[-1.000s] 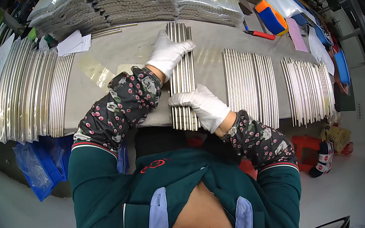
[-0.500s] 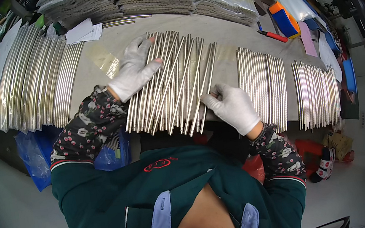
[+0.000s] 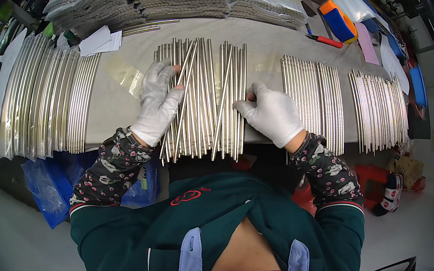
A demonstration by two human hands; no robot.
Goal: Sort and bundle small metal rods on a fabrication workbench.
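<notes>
A loose layer of thin silvery metal rods (image 3: 202, 104) lies on the table in front of me. Most point away from me, and several cross the others at a slant. At its left side is my left hand (image 3: 158, 105), in a white glove with bare fingertips, thumb and forefinger apart over the outer rods. My right hand (image 3: 275, 117), gloved the same way, holds the right edge of the layer, its thumb on top of the rods and its other fingers curled. The undersides of both hands are hidden.
Plastic-wrapped rods (image 3: 31, 99) stand in rows at the left. Two more rod groups, one nearer (image 3: 314, 103) and one farther right (image 3: 379, 108), lie beyond my right hand. Wrapped bundles (image 3: 183, 0) are stacked at the back. A red pen (image 3: 325, 41) lies by an orange-and-blue object (image 3: 338, 21).
The rods lie straighter, with fewer crossing. My left hand has shifted down and slightly right along the left side; my right hand has moved slightly up and left.
</notes>
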